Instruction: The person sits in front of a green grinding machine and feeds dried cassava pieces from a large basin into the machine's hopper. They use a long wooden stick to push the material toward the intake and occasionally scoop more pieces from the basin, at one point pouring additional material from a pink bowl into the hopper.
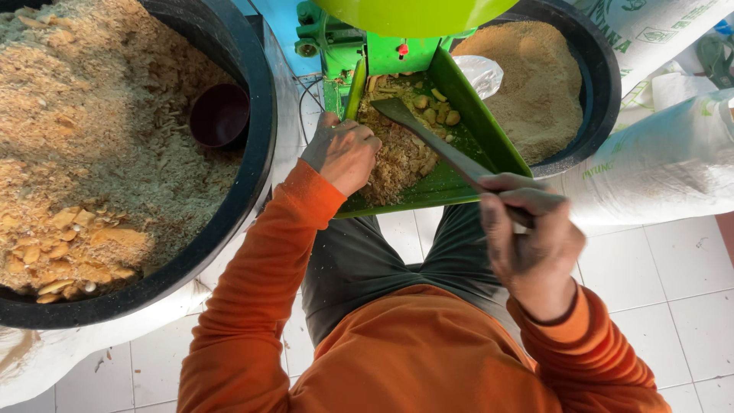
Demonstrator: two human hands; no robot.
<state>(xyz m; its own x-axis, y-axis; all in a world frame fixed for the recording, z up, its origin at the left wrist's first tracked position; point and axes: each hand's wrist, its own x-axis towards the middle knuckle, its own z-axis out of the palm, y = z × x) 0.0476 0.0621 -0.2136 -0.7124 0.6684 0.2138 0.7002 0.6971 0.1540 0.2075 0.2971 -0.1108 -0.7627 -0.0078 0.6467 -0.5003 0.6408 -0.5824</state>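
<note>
Green chute tray (501, 149) hems both hands: left hand (344, 153) clenched in crumbs (397, 157), right hand (527, 237) gripping one paddle (436, 141); two black tubs (256, 99) flank.

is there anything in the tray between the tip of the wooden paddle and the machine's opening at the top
Yes. The right hand holds the wooden paddle, and pale chunks with crumbled material lie in the green tray just past its tip, toward the green machine. The left hand rests on the crumbs at the tray's left side.

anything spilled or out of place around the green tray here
Nothing major. Only small crumbs dot the white floor tiles below the big black tub. The dark cup lies half sunk in its shavings.
</note>
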